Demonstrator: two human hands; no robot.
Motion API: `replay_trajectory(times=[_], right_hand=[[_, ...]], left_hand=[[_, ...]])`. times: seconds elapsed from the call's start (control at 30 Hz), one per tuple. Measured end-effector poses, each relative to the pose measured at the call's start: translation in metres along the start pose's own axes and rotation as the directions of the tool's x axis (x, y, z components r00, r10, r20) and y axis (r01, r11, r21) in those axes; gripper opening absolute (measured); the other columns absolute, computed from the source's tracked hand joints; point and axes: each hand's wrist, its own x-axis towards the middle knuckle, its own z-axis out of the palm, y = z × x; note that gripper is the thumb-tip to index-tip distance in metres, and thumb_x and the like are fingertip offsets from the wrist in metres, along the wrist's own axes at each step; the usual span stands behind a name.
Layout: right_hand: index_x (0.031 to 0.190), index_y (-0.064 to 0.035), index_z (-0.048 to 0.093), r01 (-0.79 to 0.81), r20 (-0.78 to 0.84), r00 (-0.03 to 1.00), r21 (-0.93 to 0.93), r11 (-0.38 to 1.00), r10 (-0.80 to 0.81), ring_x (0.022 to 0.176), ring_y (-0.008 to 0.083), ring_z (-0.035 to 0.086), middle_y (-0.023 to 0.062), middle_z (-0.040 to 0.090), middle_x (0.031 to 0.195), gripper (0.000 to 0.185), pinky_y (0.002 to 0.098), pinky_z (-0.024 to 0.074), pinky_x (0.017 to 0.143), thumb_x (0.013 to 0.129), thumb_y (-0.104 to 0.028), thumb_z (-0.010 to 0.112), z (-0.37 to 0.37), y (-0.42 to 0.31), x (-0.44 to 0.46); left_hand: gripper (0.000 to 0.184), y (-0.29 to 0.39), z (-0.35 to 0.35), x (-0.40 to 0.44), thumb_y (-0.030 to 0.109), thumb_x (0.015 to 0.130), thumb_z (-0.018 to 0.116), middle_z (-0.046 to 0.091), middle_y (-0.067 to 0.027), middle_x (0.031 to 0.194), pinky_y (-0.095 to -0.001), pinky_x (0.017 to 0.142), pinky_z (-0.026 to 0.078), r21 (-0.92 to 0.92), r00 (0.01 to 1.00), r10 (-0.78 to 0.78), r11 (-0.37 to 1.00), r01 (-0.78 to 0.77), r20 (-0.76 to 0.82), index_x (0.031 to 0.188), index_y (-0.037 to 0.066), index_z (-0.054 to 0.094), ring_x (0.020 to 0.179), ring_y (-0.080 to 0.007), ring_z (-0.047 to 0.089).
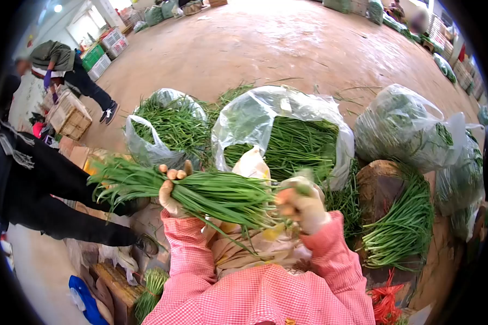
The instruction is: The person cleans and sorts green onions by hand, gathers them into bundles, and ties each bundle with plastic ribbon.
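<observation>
My left hand (172, 192), in a pale glove with bare fingertips, is closed around a thick bunch of garlic chives (222, 197). The bunch lies level before my chest, leaf tips to the left and pale stem ends to the right. Beside those stem ends is my right hand (306, 208), also gloved and blurred by motion. Its fingers look curled, with a green smear at the top; what they hold is unclear. Just beyond the bunch stands an open clear plastic bag (238, 127) of loose greens.
Another open bag (146, 141) of greens stands left, and a filled bag (401, 127) right. A chive pile (401, 222) rests on a block at my right, near red ties (386, 298). Someone's dark-trousered legs (65, 200) are close on the left; another person (65, 65) bends over a crate (70, 116).
</observation>
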Motion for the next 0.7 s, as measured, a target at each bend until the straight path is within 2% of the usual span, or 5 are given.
replay_trajectory(times=[0.1, 0.3, 0.43, 0.53, 0.7], right_hand=[[0.092, -0.0043, 0.064, 0.265, 0.010, 0.947, 0.536, 0.802, -0.320, 0.060, 0.0060, 0.052, 0.0007, 0.059, 0.071, 0.020, 0.0201, 0.0441, 0.054, 0.086, -0.023, 0.060, -0.014, -0.014, -0.012], [0.090, -0.0099, 0.059, 0.306, 0.264, 0.794, -0.952, -0.014, -0.547, 0.071, 0.0170, 0.063, 0.0041, 0.065, 0.093, 0.015, 0.0320, 0.0517, 0.063, 0.081, -0.021, 0.065, 0.069, 0.011, 0.036], [0.086, -0.0085, 0.056, 0.195, -0.138, 0.969, -0.071, 0.978, -0.204, 0.055, 0.0099, 0.054, 0.0018, 0.057, 0.067, 0.016, 0.0217, 0.0423, 0.043, 0.091, -0.023, 0.054, 0.056, -0.042, 0.011], [0.096, -0.0074, 0.059, 0.423, -0.054, 0.895, -0.220, 0.879, -0.444, 0.053, 0.0082, 0.054, -0.0001, 0.055, 0.061, 0.018, 0.0201, 0.0427, 0.044, 0.091, -0.023, 0.054, 0.024, -0.046, 0.001], [0.098, -0.0175, 0.066, 0.359, 0.318, 0.834, -0.933, 0.007, -0.450, 0.082, 0.0224, 0.062, 0.0055, 0.061, 0.097, 0.023, 0.0313, 0.0508, 0.071, 0.075, -0.017, 0.068, 0.056, 0.022, 0.050]], left_hand=[[0.034, -0.008, 0.003, -0.003, 0.005, 0.082, 0.052, 0.056, -0.0012, 0.084, -0.0433, 0.108, 0.029, 0.004, 0.992, -0.009, 1.000, 0.009, -0.130, 0.115, 0.008, 0.047, 0.082, -0.0181, 0.060], [0.032, -0.024, 0.014, 0.004, 0.010, 0.084, 0.051, 0.048, 0.0000, 0.077, -0.0410, 0.103, 0.033, 0.063, 0.987, -0.091, 0.993, 0.100, -0.135, 0.115, 0.009, 0.046, 0.072, -0.0148, 0.053], [0.026, -0.020, 0.014, 0.011, 0.012, 0.084, 0.052, 0.046, 0.0008, 0.071, -0.0368, 0.094, 0.040, 0.031, 0.918, -0.081, 0.994, 0.101, -0.389, 0.110, 0.007, 0.051, 0.063, -0.0140, 0.048], [0.025, -0.017, 0.004, 0.011, 0.010, 0.085, 0.051, 0.047, 0.0002, 0.070, -0.0369, 0.092, 0.041, 0.032, 0.908, -0.077, 0.995, 0.099, -0.412, 0.109, 0.006, 0.053, 0.063, -0.0142, 0.049], [0.026, -0.027, 0.009, 0.007, 0.009, 0.083, 0.051, 0.048, -0.0011, 0.071, -0.0366, 0.092, 0.042, -0.007, 0.934, -0.087, 0.996, 0.090, -0.347, 0.109, 0.005, 0.053, 0.064, -0.0157, 0.050]])
